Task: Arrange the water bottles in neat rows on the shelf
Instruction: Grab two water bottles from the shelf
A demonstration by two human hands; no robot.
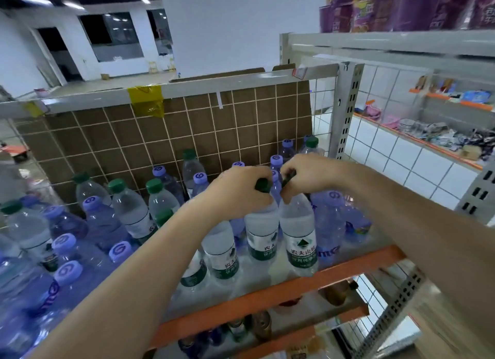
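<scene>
A grey wire-backed shelf (356,259) with an orange front edge holds a crowd of water bottles, the sorting only partly done. On the left, purple-capped bottles (67,271) and green-capped bottles (117,187) stand mixed and leaning at odd angles, with no clear rows; this side looks untouched. At the near right, a short front line of green-labelled bottles is taking shape along the shelf edge, with purple bottles (330,219) behind and to the right of it. There the person works with both hands at once: the left hand (241,190) curls around the green cap of one bottle (261,235), while the right hand (308,175) pinches the cap of the neighbouring bottle (300,238), the two standing side by side and touching. By the look of it, most of the job remains: the whole left half and the far rows need straightening.
</scene>
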